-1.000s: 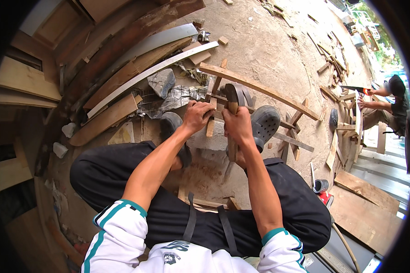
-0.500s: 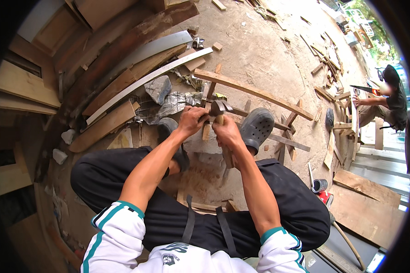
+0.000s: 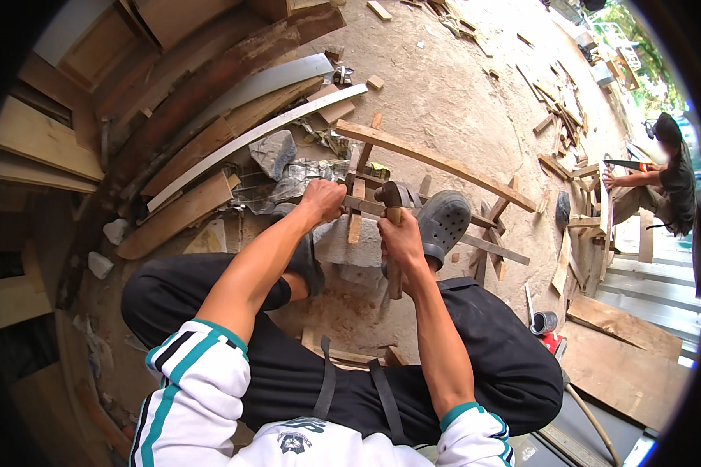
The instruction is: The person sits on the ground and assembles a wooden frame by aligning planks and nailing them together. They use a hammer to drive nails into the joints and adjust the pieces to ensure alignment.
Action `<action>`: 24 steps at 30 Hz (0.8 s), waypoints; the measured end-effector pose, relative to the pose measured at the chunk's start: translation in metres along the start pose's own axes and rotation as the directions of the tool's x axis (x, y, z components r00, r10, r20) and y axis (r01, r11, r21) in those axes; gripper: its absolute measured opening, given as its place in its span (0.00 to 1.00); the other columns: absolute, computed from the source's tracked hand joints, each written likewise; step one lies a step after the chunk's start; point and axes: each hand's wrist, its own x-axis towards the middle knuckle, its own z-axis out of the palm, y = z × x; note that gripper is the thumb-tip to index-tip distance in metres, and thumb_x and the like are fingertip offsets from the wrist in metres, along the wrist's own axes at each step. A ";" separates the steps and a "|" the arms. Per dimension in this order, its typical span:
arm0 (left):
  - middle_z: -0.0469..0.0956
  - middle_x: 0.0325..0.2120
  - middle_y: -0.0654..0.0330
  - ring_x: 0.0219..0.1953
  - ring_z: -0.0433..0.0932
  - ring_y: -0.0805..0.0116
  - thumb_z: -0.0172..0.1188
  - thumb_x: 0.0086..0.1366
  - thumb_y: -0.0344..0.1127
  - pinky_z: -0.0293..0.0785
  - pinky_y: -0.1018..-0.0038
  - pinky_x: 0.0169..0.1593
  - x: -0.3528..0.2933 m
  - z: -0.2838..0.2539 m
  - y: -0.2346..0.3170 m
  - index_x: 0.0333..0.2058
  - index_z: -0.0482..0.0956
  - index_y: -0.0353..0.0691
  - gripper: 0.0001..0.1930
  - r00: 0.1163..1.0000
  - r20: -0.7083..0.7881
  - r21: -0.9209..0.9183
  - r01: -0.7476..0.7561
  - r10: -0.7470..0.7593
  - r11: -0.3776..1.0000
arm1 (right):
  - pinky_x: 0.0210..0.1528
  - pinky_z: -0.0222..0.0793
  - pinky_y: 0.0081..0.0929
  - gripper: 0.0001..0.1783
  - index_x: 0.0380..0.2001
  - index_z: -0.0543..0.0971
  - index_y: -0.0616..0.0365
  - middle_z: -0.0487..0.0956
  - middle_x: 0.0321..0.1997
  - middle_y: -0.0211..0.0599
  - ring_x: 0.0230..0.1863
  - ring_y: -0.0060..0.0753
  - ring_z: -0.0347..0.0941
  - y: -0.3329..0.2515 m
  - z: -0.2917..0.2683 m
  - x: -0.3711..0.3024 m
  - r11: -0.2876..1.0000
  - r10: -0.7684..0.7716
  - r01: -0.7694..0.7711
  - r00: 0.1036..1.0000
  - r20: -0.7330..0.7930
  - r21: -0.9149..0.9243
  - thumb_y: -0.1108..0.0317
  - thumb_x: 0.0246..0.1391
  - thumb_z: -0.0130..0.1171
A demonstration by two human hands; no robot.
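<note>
A hammer [image 3: 395, 282] with a wooden handle and dark metal head is in my right hand [image 3: 401, 236], its fingers wrapped round the handle below the head. The head is over a narrow wooden slat [image 3: 487, 247] that belongs to a low wooden frame. My left hand [image 3: 324, 201] is closed at the slat's left end; what lies inside its fingers is partly hidden. Beyond the hands a longer wooden bar [image 3: 436, 165] of the frame slants across, joined to short crosspieces [image 3: 363, 152]. My shoe [image 3: 444, 222] is by the frame, right of the hammer head.
Long boards [image 3: 249, 146] and a grey stone block [image 3: 273, 152] lie at the left. Offcuts [image 3: 561, 109] are scattered at the far right, where another person [image 3: 666, 179] holds a saw [image 3: 625, 164] at a wooden piece. A grey cup [image 3: 544, 321] is beside my right knee.
My left hand has moved slightly left to the slat's end, its fingers closing. My right hand and the hammer have moved a little right, apart from the left hand.
</note>
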 end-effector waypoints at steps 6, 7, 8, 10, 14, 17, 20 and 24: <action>0.84 0.28 0.49 0.34 0.85 0.53 0.60 0.47 0.32 0.80 0.60 0.35 0.008 -0.003 0.002 0.25 0.84 0.40 0.08 0.996 0.066 0.044 0.049 -0.051 0.998 | 0.13 0.65 0.27 0.06 0.34 0.70 0.59 0.69 0.18 0.28 0.13 0.24 0.67 -0.012 -0.008 0.002 0.992 0.065 -0.063 0.998 0.013 -0.113 0.70 0.56 0.55; 0.84 0.29 0.49 0.34 0.85 0.53 0.59 0.47 0.32 0.80 0.60 0.35 0.009 -0.005 0.003 0.25 0.85 0.40 0.08 0.995 0.083 0.046 0.051 -0.055 0.998 | 0.13 0.67 0.28 0.06 0.34 0.71 0.60 0.70 0.17 0.30 0.13 0.26 0.69 -0.013 -0.008 0.003 0.993 0.058 -0.057 0.998 0.008 -0.100 0.70 0.56 0.55; 0.84 0.29 0.49 0.34 0.85 0.52 0.59 0.47 0.33 0.80 0.60 0.35 0.010 -0.007 0.002 0.26 0.85 0.40 0.09 0.995 0.083 0.053 0.051 -0.055 0.997 | 0.14 0.68 0.30 0.06 0.33 0.71 0.60 0.71 0.16 0.32 0.13 0.28 0.70 -0.014 -0.009 0.004 0.995 0.051 -0.051 0.999 0.003 -0.088 0.70 0.55 0.55; 0.84 0.29 0.49 0.34 0.85 0.52 0.59 0.48 0.33 0.80 0.60 0.35 0.010 -0.010 0.002 0.27 0.86 0.40 0.09 0.994 0.090 0.040 0.058 -0.061 0.998 | 0.14 0.70 0.32 0.06 0.32 0.71 0.61 0.72 0.16 0.34 0.12 0.30 0.71 -0.017 -0.010 0.005 0.996 0.042 -0.042 0.999 0.004 -0.082 0.69 0.54 0.54; 0.84 0.28 0.49 0.33 0.85 0.53 0.59 0.48 0.34 0.80 0.60 0.35 0.010 -0.008 0.004 0.26 0.85 0.41 0.08 0.995 0.075 0.025 0.063 -0.065 0.998 | 0.13 0.70 0.31 0.07 0.32 0.71 0.61 0.71 0.17 0.34 0.12 0.30 0.71 -0.024 -0.007 0.008 0.997 0.034 -0.031 0.999 0.030 -0.076 0.69 0.55 0.54; 0.84 0.26 0.50 0.30 0.85 0.54 0.59 0.48 0.34 0.80 0.61 0.32 0.005 0.003 0.003 0.25 0.85 0.42 0.08 0.998 0.019 0.010 0.063 -0.063 0.998 | 0.13 0.70 0.31 0.07 0.32 0.70 0.62 0.71 0.17 0.34 0.12 0.30 0.71 -0.027 0.000 0.013 0.999 0.015 -0.012 0.997 0.072 -0.044 0.70 0.55 0.54; 0.83 0.24 0.50 0.29 0.84 0.53 0.60 0.47 0.35 0.80 0.61 0.31 0.002 0.005 0.005 0.25 0.83 0.41 0.08 0.998 0.012 0.008 0.056 -0.056 0.998 | 0.13 0.69 0.31 0.07 0.31 0.70 0.63 0.71 0.17 0.33 0.12 0.30 0.71 -0.029 0.004 0.016 0.999 0.008 -0.004 0.995 0.097 -0.037 0.70 0.55 0.54; 0.83 0.23 0.51 0.26 0.84 0.56 0.59 0.46 0.35 0.79 0.62 0.28 0.000 0.007 0.002 0.23 0.83 0.42 0.06 0.999 -0.019 0.029 0.037 -0.037 0.999 | 0.13 0.68 0.30 0.07 0.32 0.70 0.62 0.70 0.17 0.32 0.13 0.28 0.70 -0.022 0.001 0.020 0.999 0.035 -0.034 0.995 0.092 -0.014 0.70 0.55 0.54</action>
